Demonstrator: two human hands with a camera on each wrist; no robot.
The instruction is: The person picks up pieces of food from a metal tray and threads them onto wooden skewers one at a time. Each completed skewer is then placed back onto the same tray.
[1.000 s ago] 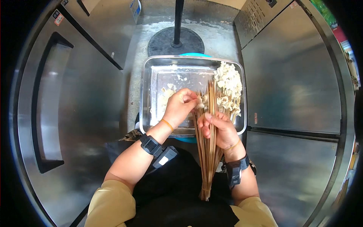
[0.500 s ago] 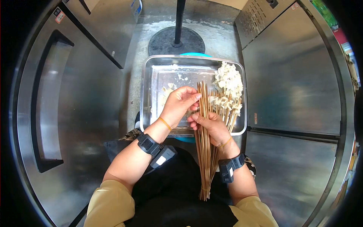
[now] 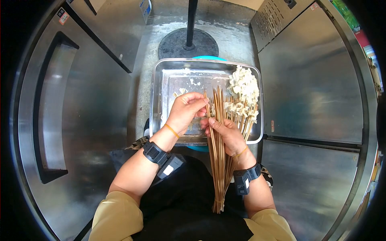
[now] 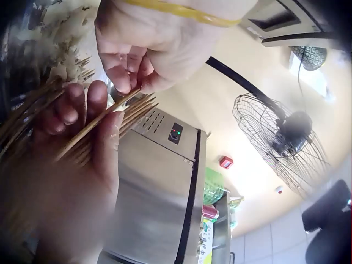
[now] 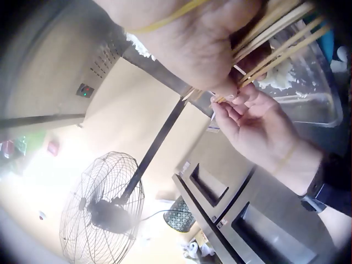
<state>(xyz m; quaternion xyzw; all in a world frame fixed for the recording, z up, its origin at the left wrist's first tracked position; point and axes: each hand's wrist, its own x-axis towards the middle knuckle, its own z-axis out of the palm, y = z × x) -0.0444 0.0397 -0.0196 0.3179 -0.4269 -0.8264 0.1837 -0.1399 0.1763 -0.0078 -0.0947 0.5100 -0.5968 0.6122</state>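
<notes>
In the head view, my right hand (image 3: 230, 135) grips a bundle of thin wooden skewers (image 3: 219, 168), thumb across the front. Their bound lower ends point towards my body. My left hand (image 3: 184, 113) pinches the tip of one skewer (image 4: 94, 122) standing slightly apart on the bundle's left side. In the left wrist view, that skewer runs from the left fingertips past the right thumb. Skewers threaded with pale, crinkled food pieces (image 3: 240, 108) fan out beyond the right hand. A heap of the same pale food (image 3: 243, 83) sits in the metal tray's (image 3: 173, 82) far right corner.
Small pale scraps (image 3: 194, 82) lie on the tray floor. Something blue (image 3: 209, 58) shows beneath the tray. Steel cabinets (image 3: 94, 104) flank me on the left, with another cabinet (image 3: 313, 88) on the right. A round black stand base (image 3: 171, 46) is beyond the tray.
The right hand has shifted left with the bare skewers. The left fingers have gone from a pale piece by the skewers to the bundle's tips, then slightly left with one skewer.
</notes>
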